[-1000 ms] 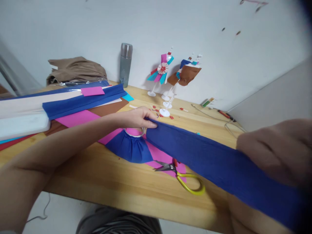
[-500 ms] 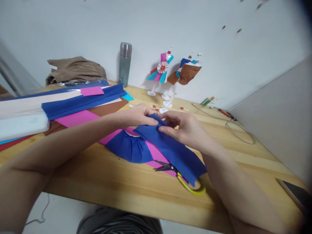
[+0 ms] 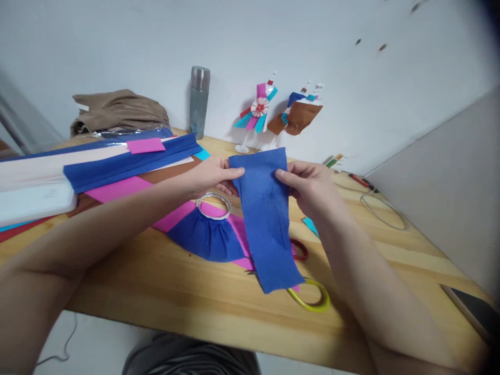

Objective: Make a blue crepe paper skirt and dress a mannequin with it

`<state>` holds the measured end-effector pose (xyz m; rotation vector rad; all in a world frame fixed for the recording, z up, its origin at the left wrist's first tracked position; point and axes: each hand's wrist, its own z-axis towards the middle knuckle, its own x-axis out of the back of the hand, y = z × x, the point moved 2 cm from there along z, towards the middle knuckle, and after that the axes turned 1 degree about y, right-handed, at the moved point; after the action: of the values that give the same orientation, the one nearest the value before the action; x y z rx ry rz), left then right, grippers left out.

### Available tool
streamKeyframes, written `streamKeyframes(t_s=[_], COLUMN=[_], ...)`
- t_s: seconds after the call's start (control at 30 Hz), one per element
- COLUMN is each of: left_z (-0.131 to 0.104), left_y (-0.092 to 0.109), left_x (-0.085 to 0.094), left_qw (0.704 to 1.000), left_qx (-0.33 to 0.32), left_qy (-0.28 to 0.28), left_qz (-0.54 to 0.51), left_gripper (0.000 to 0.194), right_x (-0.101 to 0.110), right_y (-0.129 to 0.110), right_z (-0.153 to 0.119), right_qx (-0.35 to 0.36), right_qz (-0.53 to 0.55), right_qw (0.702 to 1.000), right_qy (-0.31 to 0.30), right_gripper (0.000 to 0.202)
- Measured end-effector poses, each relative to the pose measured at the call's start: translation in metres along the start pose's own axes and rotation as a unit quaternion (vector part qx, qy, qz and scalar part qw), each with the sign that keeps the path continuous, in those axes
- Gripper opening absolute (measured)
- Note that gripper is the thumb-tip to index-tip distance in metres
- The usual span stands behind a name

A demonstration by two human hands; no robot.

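Between my hands hangs a strip of blue crepe paper (image 3: 265, 224), spread out flat and tilted toward me. My left hand (image 3: 219, 177) pinches its upper left edge, thumb in front. At the upper right edge my right hand (image 3: 308, 182) grips it the same way. Just left of the strip lies a white ring (image 3: 200, 200) with a gathered blue skirt of paper (image 3: 207, 237) along its near side. Pink paper (image 3: 177, 216) lies beneath that. Scissors with yellow and red handles (image 3: 312, 307) rest partly hidden behind the strip's lower end.
Layered coloured paper (image 3: 128, 166) and a white box-like object (image 3: 37, 203) occupy the left side. A flask (image 3: 199, 104) and paper-dressed figures on stands (image 3: 260, 109) stand by the wall. A cable (image 3: 385, 219) and a dark flat device (image 3: 472, 312) lie at right.
My hands have moved apart, and the blue strip is now opened out between them and swung more upright. The white ring and the scissors' red handle have come into view.
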<state>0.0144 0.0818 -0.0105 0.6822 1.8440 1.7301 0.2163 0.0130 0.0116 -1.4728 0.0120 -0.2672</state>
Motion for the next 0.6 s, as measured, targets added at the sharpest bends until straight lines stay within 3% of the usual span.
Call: streamKeyframes(t_s=[0.13,0.27,0.4,0.47,0.6], left_z=[0.002,0.003,-0.002,-0.004,-0.010], left_y=[-0.004,-0.007,0.001,0.005,0.003], left_x=[-0.001,-0.004,-0.002,0.001,-0.001], left_qw=[1.000,0.999,0.986,0.952,0.836], left_qx=[0.018,0.020,0.015,0.008,-0.005], left_qy=[0.004,-0.031,-0.085,-0.105,-0.143], left_qz=[-0.025,-0.012,0.141,0.287,0.530], left_gripper=[0.035,0.035,0.036,0.026,0.009], right_x=[-0.001,-0.007,-0.005,0.001,0.011], right_y=[0.003,0.005,0.006,0.006,0.006], right_z=[0.001,0.000,0.000,0.002,0.006], right_qx=[-0.008,-0.002,-0.016,-0.021,-0.028], right_qz=[0.012,0.027,-0.002,-0.025,-0.071], right_qw=[1.000,0.999,0.998,0.997,0.993], right_qy=[-0.002,-0.026,-0.065,-0.072,-0.094], right_gripper=[0.030,0.029,0.024,0.023,0.023])
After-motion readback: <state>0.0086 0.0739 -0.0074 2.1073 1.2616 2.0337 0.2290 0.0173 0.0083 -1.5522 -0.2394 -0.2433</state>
